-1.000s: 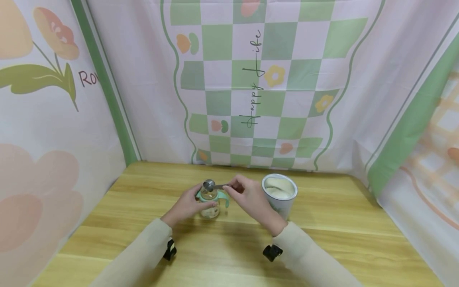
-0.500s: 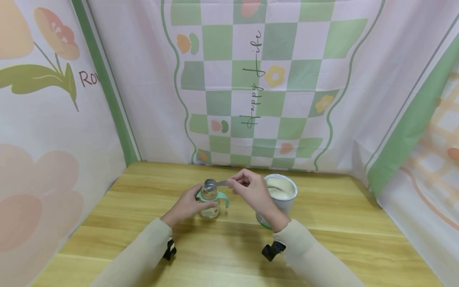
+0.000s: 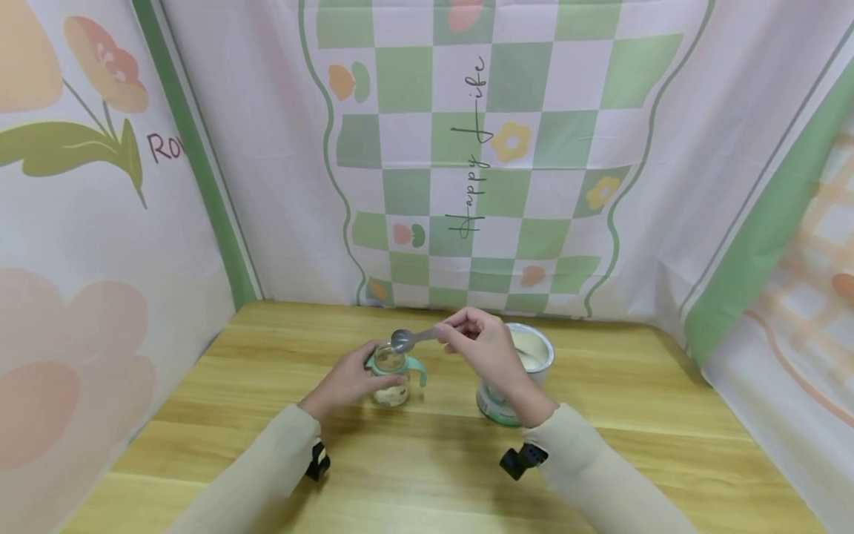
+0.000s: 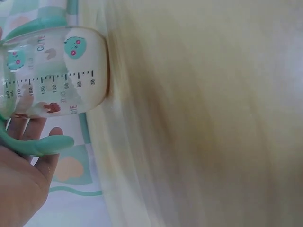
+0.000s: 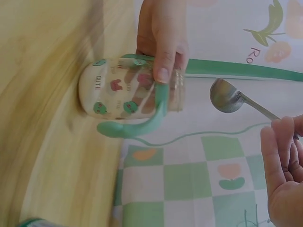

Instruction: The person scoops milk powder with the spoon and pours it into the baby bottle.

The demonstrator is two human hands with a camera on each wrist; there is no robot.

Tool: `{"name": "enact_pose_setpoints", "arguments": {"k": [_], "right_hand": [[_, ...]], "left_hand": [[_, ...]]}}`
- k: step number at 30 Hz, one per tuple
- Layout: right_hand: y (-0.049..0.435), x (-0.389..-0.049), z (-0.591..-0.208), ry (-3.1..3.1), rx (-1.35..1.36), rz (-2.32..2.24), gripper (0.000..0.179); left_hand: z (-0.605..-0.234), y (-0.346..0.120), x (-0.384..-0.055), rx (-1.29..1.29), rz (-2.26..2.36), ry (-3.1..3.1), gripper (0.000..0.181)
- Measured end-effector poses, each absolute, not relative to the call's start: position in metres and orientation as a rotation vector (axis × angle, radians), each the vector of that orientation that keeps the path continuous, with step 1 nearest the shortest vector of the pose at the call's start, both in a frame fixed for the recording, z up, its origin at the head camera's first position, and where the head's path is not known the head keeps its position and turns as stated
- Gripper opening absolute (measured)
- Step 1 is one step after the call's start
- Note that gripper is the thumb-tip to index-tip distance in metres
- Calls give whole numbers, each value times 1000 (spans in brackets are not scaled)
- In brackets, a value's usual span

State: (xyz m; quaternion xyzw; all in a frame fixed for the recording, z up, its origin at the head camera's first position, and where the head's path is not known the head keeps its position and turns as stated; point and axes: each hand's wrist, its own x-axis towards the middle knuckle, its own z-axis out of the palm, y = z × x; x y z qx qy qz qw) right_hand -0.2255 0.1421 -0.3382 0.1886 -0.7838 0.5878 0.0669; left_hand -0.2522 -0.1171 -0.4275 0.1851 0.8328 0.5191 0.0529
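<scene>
Where we find the bottle: clear, with mint-green handles, the bottle (image 4: 57, 71) stands upright on the tabletop (image 3: 427, 482), its mouth uncovered.
Bottle markings: we read a measuring scale, with 30 nearest the base, plus small green and red figures and the word CUTE.
Bottle contents: pale powder (image 5: 90, 92) gathered at the base end; we cannot tell its exact level.
Left hand: the left hand (image 3: 343, 386) has its grip wrapped around the bottle's upper part, thumb across the near side.
Right hand: the right hand (image 3: 485, 352) holds its grip pinched on the handle end of a metal spoon, level with the bottle's top and to its right.
Spoon: round-bowled, the spoon (image 5: 228, 97) points leftward from the fingers; we see its bowl close by the bottle's mouth, apart from the rim in the right wrist view.
Can: white with a green base, the can (image 3: 497, 409) stands to the right of the bottle, partly behind the right wrist.
Can contents: cream-coloured powder (image 3: 532, 348) shows below the open rim.
Sleeves: both cream; we note a black device (image 3: 319, 461) at the left cuff and a similar one at the right.
Backdrop: green-and-white checked cloth (image 3: 447, 185) behind the tabletop, lettered "Happy Life" sideways, with flowers and hearts scattered over it.
</scene>
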Motion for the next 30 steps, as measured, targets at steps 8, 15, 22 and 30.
{"name": "enact_pose_setpoints", "arguments": {"k": [8, 15, 22, 30], "right_hand": [[161, -221, -328, -2343, 535, 1729, 26], [179, -220, -322, -2326, 525, 1691, 28], [195, -217, -316, -2295, 505, 1673, 26], [213, -215, -316, -2292, 495, 1566, 24]], "left_hand": [[-427, -116, -257, 600, 1530, 2596, 68], [-419, -113, -258, 633, 1492, 2627, 79], [-402, -109, -262, 721, 1408, 2677, 78], [-382, -98, -266, 888, 1303, 2680, 74]]}}
